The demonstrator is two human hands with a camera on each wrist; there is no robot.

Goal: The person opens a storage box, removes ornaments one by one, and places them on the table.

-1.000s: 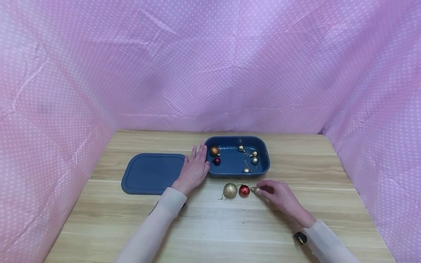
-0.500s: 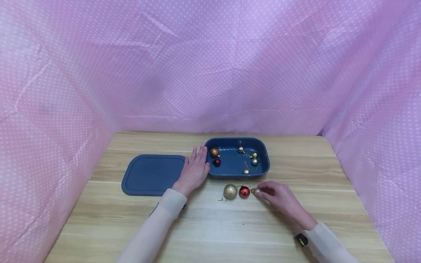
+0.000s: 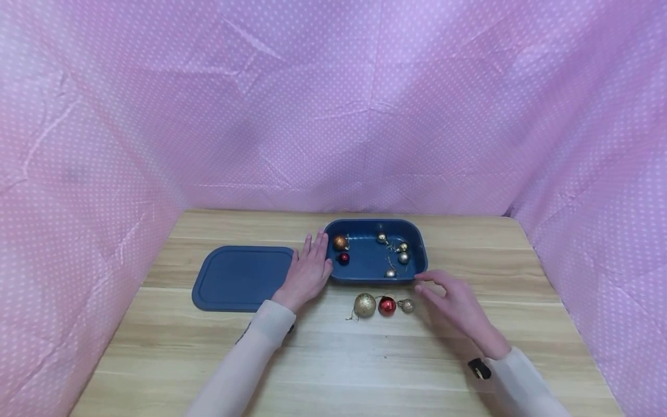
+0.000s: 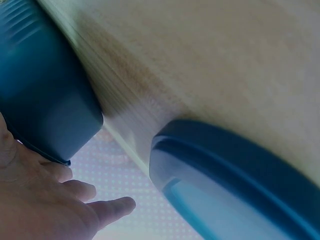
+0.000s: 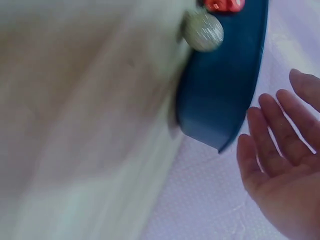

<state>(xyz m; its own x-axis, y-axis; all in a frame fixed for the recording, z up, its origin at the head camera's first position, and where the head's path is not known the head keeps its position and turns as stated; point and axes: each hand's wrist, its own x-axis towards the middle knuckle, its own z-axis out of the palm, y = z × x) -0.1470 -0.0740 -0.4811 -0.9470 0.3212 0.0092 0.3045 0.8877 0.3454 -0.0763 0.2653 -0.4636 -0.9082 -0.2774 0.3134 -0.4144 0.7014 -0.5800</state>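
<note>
A dark blue box [image 3: 423,255] stands on the wooden table [image 3: 333,359] with several small baubles inside, an orange one [image 3: 340,242] and a dark red one [image 3: 343,258] at its left end. My left hand [image 3: 307,267] lies flat with straight fingers against the box's left wall. In front of the box lie a gold glitter bauble [image 3: 365,304], a red bauble [image 3: 387,305] and a small gold bauble [image 3: 407,305]. My right hand [image 3: 449,298] hovers just right of the small gold bauble, fingers spread and holding nothing. The right wrist view shows the small bauble [image 5: 202,31] beside the box [image 5: 220,95].
The box's flat blue lid [image 3: 239,277] lies on the table left of my left hand, also seen as lid [image 4: 235,185] in the left wrist view. Pink dotted cloth [image 3: 333,104] walls the table on three sides. Bare wood stretches toward the front edge.
My right hand has let go of the small gold bauble, opened and lifted up and to the right. The bauble now lies alone beside the red one. The left hand has not moved.
</note>
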